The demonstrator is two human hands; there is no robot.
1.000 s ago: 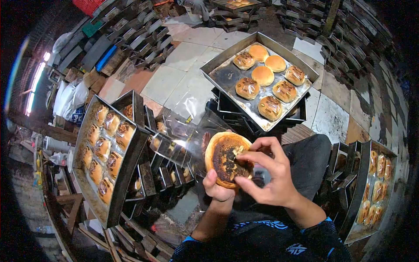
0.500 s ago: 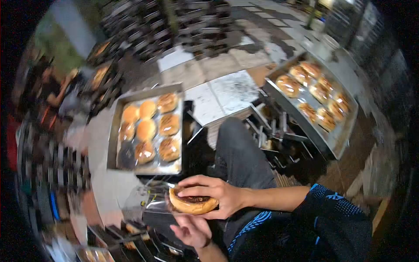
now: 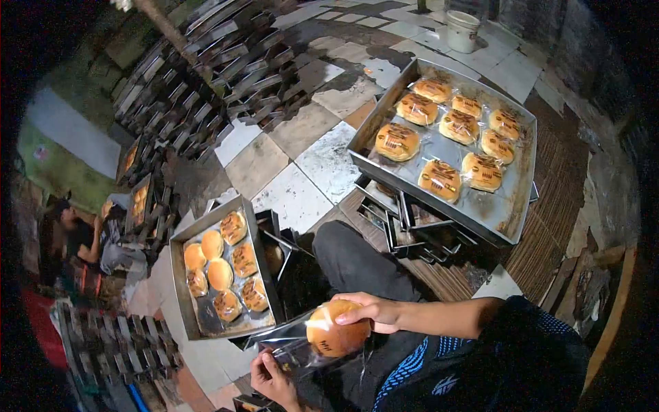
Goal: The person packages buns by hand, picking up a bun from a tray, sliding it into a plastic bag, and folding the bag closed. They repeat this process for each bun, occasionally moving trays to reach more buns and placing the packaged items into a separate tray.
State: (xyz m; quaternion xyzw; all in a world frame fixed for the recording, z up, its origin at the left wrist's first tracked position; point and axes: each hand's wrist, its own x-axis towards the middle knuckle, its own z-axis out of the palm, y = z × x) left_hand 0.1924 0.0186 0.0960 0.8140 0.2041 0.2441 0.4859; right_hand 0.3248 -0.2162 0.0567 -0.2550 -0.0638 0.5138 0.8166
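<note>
My right hand [image 3: 367, 312] grips a round golden bun [image 3: 340, 329], thumb on top and smooth crust facing up. Dark print and shine show on a clear plastic bag [image 3: 292, 347] that lies at least partly around the bun and stretches out to its left. The bag's near edge is pinched in the fingers of my left hand [image 3: 271, 378], just below and left of the bun. Beyond my hands, a metal tray [image 3: 192, 338] holds several buns, some glossy with printed wrapping and some plain. A larger tray [image 3: 494, 214] on the right carries several wrapped buns.
The right tray rests on stacked metal pans [image 3: 419, 226]. More racks of trays [image 3: 233, 69] stand at the back and at left [image 3: 110, 350]. Another person [image 3: 86, 233] sits at far left. A white bucket [image 3: 461, 33] stands on the tiled floor behind.
The bun has turned from dark side up to smooth top up, with the bag around it. My left fingers have closed on the bag's edge. The camera view has swung.
</note>
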